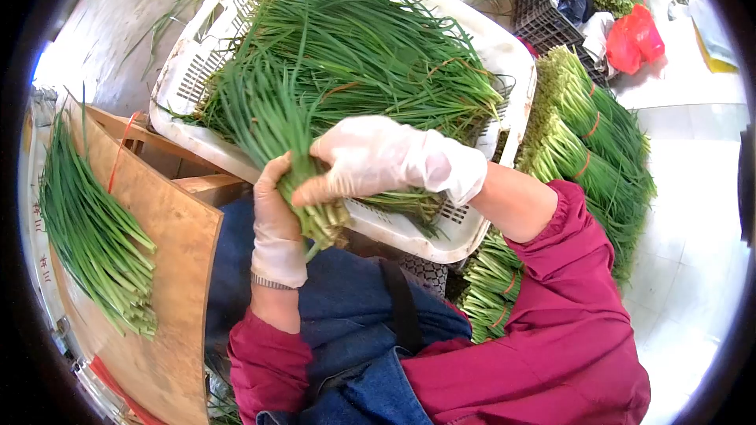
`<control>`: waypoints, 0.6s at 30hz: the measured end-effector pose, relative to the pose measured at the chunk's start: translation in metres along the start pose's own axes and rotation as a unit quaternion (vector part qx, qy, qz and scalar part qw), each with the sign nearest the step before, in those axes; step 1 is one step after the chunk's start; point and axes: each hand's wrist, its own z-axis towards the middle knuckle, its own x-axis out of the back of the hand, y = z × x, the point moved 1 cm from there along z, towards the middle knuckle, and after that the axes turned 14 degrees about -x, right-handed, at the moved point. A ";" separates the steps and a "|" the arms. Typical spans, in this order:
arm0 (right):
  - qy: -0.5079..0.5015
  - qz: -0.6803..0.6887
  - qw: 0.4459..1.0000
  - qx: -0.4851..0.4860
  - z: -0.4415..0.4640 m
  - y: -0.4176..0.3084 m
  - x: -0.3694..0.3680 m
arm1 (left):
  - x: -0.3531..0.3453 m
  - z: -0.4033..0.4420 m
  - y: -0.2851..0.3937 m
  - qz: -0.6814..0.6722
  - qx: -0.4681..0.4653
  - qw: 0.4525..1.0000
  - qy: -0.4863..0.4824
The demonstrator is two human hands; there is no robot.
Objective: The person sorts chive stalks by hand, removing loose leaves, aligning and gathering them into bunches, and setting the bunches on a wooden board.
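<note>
A bunch of garlic chives [268,110] is held over my lap, at the near edge of a white plastic basket. My left hand [276,205], in a whitish glove, wraps round the stalks from the left. From the right, my gloved right hand [358,159] closes on the same stalks, its thumb lying across them. The pale cut ends [323,224] point down towards me, and the green leaves fan out over the basket [441,248]. Many more loose chives [362,47] fill that basket. Part of my left fingers is hidden behind the bunch.
At left, a wooden board [177,228] carries a loose pile of chives [94,220] and a red tie [122,149]. Banded chive bundles [587,134] are stacked at right. Behind them stand a black crate [543,12] and a red plastic bag [634,38].
</note>
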 end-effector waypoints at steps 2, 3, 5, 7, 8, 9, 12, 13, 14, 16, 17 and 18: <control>0.088 0.154 0.984 0.030 0.003 0.029 -0.001 | -0.005 -0.009 0.011 -0.011 -0.005 1.000 -0.023; 0.151 0.210 0.965 0.041 0.006 0.048 -0.005 | 0.008 -0.001 0.011 -0.006 -0.011 1.000 -0.029; 0.178 0.159 0.967 -0.086 0.010 0.080 -0.022 | 0.014 0.000 0.020 0.008 -0.009 0.998 -0.062; 0.120 -0.003 0.975 -0.185 0.020 0.105 -0.071 | 0.010 -0.004 0.024 -0.006 -0.007 0.998 -0.067; 0.102 -0.064 0.971 -0.206 0.021 0.110 -0.105 | 0.005 -0.008 0.024 -0.013 -0.013 0.998 -0.065; 0.097 -0.096 0.965 -0.222 0.022 0.111 -0.134 | 0.000 -0.012 0.024 -0.019 -0.021 0.998 -0.062; 0.134 -0.107 0.952 -0.252 0.047 0.135 -0.186 | -0.011 -0.030 0.032 0.035 -0.018 0.998 -0.055; 0.155 -0.097 0.948 -0.261 0.051 0.136 -0.189 | -0.018 -0.042 0.038 0.035 -0.008 0.998 -0.057; 0.146 -0.039 0.953 -0.264 0.055 0.143 -0.187 | -0.023 -0.054 0.045 0.039 -0.007 0.998 -0.055; 0.224 0.051 0.944 -0.237 0.053 0.154 -0.169 | -0.038 -0.080 0.054 0.057 -0.045 0.996 -0.058; 0.263 0.114 0.933 -0.217 0.054 0.162 -0.161 | -0.050 -0.092 0.057 0.084 -0.077 0.992 -0.047; 0.299 0.176 0.917 -0.195 0.056 0.170 -0.152 | -0.062 -0.108 0.059 0.081 -0.113 0.990 0.003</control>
